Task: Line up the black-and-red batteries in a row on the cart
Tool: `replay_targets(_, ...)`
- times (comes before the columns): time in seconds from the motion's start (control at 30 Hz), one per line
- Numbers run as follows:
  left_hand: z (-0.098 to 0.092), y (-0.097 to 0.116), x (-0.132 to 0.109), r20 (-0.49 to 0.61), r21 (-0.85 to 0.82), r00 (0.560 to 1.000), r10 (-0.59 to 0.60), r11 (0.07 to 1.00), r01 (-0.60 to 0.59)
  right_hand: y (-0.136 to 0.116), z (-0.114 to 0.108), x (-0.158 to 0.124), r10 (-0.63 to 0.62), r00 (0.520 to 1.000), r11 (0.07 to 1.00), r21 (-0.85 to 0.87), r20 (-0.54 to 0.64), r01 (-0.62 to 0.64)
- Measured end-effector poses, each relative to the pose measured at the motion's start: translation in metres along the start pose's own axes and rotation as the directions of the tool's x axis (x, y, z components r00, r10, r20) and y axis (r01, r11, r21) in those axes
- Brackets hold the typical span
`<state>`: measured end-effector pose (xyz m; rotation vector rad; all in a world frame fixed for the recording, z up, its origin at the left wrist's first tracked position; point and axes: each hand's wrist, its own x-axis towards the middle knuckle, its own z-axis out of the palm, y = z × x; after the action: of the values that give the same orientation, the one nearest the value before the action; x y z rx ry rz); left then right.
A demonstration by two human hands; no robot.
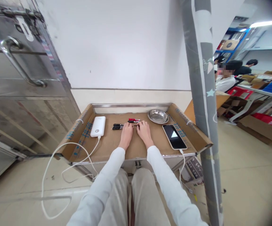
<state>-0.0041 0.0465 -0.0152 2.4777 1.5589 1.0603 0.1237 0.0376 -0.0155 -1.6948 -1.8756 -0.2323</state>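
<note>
Both hands lie palm down, side by side, near the middle of the cardboard-lined tray (pixel 107 147). A thin dark pen (pixel 135 125) shows in the gap between the left hand (pixel 126 132) and the right hand (pixel 144 131), at their fingers; whether either pinches it is too small to tell. Just behind it lies a red pen (pixel 134 119), and two black pens (pixel 117 126) lie beside the left fingertips. A power bank (pixel 97 126) sits farther left, a bowl (pixel 158 116) and a phone (pixel 174 136) to the right
</note>
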Motion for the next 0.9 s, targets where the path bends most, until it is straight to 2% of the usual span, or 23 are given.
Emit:
replay_targets(0.3,0.005,-0.002,0.003,0.013,-0.110,0.997,-0.073,0.991,0.074,0.005,-0.002,-0.002,-0.020,0.998,0.990,0.138,0.060,0.012)
replay_targets(0.6,0.005,-0.005,0.004,0.093,-0.240,0.996,-0.009,0.970,0.031,0.003,-0.003,-0.001,-0.102,0.993,0.964,0.252,0.055,0.085)
replay_targets(0.73,0.010,-0.007,0.011,0.102,-0.225,0.992,0.075,0.973,-0.050,0.004,-0.006,-0.006,-0.051,0.998,0.979,0.200,0.026,0.045)
replay_targets(0.8,0.011,-0.007,0.016,0.079,-0.177,0.988,0.132,0.977,-0.116,0.004,-0.010,-0.011,0.016,0.999,0.984,0.180,-0.029,-0.010)
replay_targets(0.9,0.009,-0.002,0.019,0.066,-0.096,0.985,0.160,0.984,-0.153,0.003,-0.018,-0.019,0.079,0.991,0.977,0.206,-0.109,-0.055)
